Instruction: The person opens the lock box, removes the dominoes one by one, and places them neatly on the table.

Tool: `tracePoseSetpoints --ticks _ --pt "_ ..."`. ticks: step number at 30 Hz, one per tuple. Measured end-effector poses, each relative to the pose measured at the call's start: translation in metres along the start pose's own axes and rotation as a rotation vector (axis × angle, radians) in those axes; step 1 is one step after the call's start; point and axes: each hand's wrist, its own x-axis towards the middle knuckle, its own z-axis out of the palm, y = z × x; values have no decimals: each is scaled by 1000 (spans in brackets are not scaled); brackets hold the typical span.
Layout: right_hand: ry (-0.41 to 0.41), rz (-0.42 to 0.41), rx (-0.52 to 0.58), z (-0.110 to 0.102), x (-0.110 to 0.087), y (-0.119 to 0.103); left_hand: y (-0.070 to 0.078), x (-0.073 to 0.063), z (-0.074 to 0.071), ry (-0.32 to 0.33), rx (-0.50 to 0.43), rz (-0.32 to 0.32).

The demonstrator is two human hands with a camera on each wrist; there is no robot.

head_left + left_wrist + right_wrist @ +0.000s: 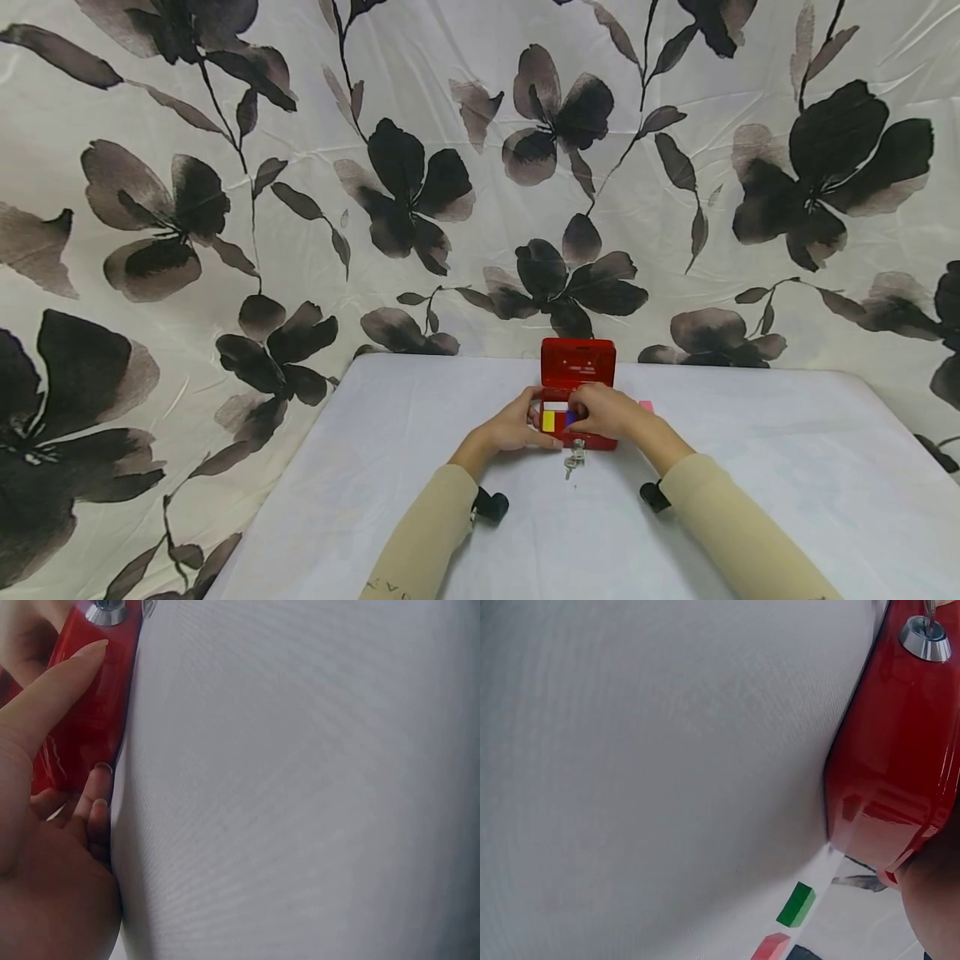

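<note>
Inside the open red cash box [600, 443], the blue block [571, 419], long axis partly hidden, lies just right of the yellow block [548, 421], pinched by the nearer right hand [607, 411], the left hand [513, 425] gripping the box's left side.

Near the far edge of the white table [570, 542], a glossy red box [577, 364] with a silver lock [925, 645] holds a yellow block [548, 422], a white block [556, 406] and a blue block [570, 418]; a pink block [770, 947] and a green block [796, 904] lie nearby. Black and grey-brown flowers pattern the off-white backdrop [300, 267]; the sleeves [420, 533] are beige
</note>
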Motion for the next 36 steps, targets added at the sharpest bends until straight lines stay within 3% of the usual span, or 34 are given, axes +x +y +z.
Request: tracePoseSetpoints --ticks 10,24,36 --pt "-2 -9 86 -5 -6 0 -2 1 0 -2 9 6" --pt "48 -86 222 -9 -17 4 -1 -1 1 5 4 1" --pt "80 -95 244 -21 -32 10 0 -1 0 -2 -8 0"
